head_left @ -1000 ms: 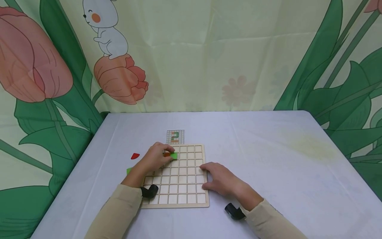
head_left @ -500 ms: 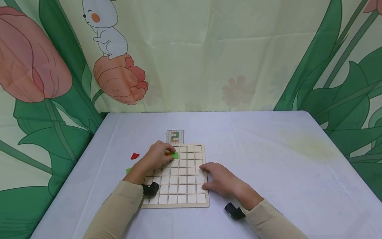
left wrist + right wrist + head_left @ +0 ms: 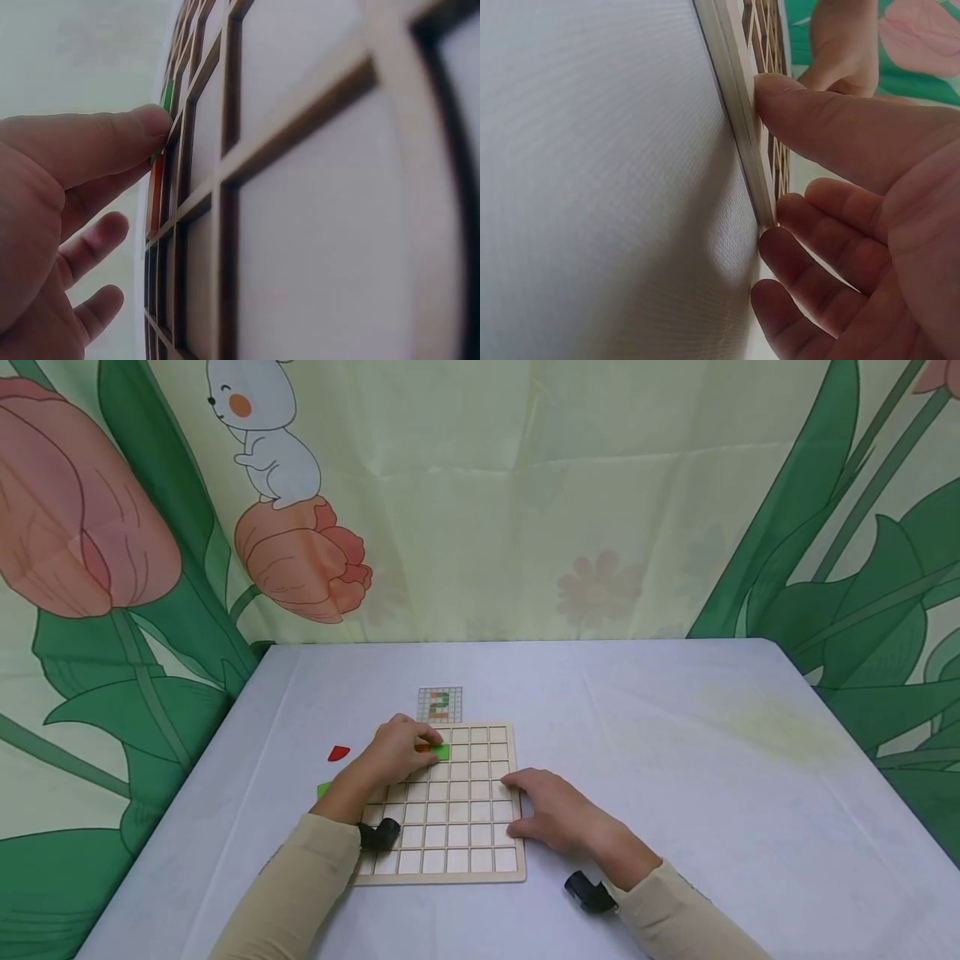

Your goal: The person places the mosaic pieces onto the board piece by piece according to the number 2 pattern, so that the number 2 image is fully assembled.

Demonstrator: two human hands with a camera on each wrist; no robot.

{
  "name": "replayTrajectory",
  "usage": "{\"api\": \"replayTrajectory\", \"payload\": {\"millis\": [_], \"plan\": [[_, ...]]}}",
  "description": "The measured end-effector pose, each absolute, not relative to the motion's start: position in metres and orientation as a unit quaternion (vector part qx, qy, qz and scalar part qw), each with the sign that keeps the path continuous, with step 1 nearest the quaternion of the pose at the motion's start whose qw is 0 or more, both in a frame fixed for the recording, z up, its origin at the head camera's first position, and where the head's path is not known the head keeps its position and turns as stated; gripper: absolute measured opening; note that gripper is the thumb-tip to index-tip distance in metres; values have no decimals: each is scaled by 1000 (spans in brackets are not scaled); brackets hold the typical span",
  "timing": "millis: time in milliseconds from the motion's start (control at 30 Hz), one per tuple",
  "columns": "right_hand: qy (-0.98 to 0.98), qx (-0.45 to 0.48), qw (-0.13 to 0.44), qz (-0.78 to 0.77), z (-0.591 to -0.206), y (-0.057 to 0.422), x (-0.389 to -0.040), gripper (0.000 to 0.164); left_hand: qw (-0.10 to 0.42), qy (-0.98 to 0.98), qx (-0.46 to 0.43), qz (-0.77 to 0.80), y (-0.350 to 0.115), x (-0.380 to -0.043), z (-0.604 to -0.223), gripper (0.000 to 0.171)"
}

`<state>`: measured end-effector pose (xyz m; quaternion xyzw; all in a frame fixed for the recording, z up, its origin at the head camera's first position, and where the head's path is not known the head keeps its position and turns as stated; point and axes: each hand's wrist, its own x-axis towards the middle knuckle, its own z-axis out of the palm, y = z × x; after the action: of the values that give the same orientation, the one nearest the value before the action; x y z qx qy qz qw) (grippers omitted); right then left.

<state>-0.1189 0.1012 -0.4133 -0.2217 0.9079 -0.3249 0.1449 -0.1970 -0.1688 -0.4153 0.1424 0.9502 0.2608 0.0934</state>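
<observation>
One green square in the upper rows of a wooden grid board, pinched between thumb and finger of the left hand; whether it is fully seated, cannot tell. Orange piece just beside it, partly hidden. Right hand grasps nothing: fingers loosely spread, fingertips touching the board's right rim. Small picture card just beyond the far edge. Red piece left of the board, on a white-covered table.

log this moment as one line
left hand: pinches green tile | right hand: touches board edge | red piece: on table, left of board
</observation>
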Motion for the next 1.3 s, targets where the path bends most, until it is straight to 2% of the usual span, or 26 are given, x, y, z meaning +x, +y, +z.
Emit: {"api": "replayTrajectory", "payload": {"millis": [600,1100,1300], "plan": [[906,-226,143,-328,-415,102,-118,60,103,949,126,271,-184,-191,-402,33],[910,-228,138,-318,-415,101,-121,60,72,945,129,290,-211,-188,-395,35],[910,-221,143,-320,-417,101,-121,60,69,948,92,297,-222,-184,-393,36]]}}
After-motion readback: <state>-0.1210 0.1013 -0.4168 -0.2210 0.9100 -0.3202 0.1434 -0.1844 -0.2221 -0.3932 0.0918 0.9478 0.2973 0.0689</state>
